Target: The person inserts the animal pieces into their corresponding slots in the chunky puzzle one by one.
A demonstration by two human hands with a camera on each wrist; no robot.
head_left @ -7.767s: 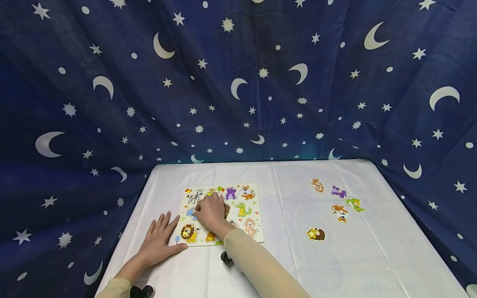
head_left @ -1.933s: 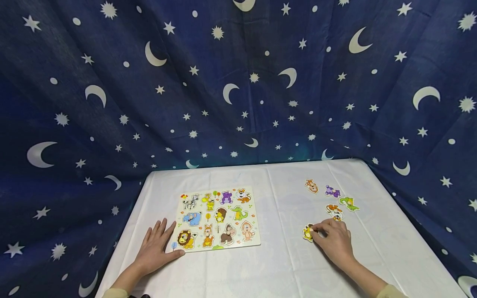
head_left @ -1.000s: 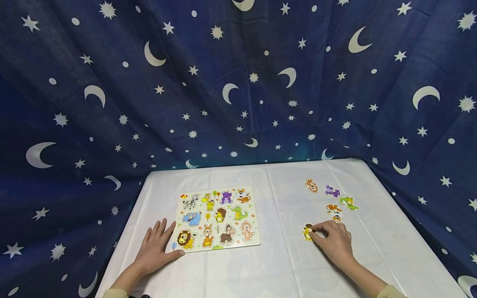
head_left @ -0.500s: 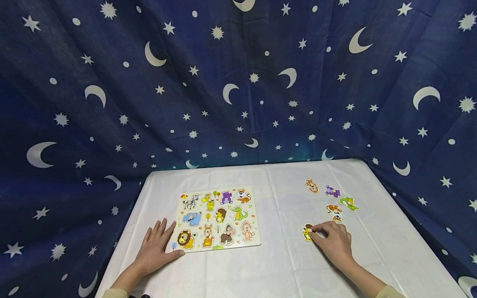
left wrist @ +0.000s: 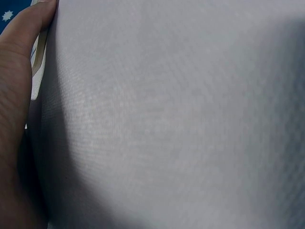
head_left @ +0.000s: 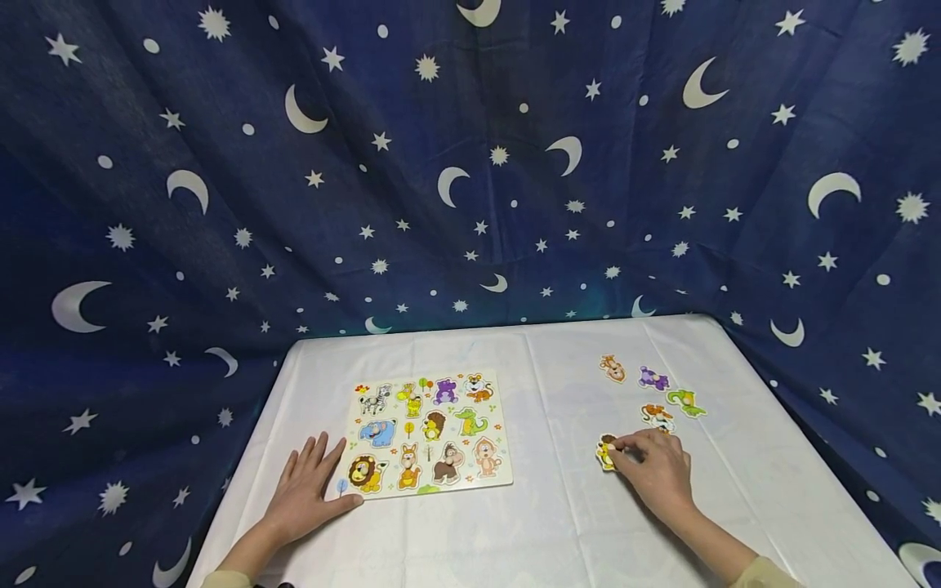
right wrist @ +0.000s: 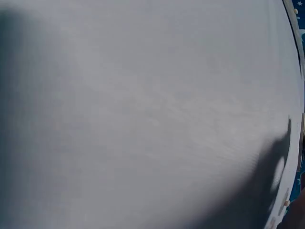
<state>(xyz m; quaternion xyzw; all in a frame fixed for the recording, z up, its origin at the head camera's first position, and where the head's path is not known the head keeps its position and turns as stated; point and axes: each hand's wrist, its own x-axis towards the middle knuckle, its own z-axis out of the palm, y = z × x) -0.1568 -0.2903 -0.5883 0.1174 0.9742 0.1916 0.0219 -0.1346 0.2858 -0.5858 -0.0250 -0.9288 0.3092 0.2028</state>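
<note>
My right hand pinches a hedgehog puzzle piece, yellow and brown, between thumb and fingertips at the right of the table. Part of the piece is hidden behind the fingers. My left hand lies flat with spread fingers, its thumb and fingertips along the lower left corner of a wooden animal puzzle board. In the left wrist view the thumb lies against the board's edge. The right wrist view shows mostly white cloth, with a sliver of the hand at lower right.
Beyond my right hand lie loose pieces: a tiger, a green crocodile, a purple hippo and a monkey. White cloth covers the table. A blue curtain with moons and stars hangs behind.
My right hand went from the board to the hedgehog piece on the right and pinched it. Since half a second ago, hand and piece have shifted slightly away from me. The left hand stayed.
</note>
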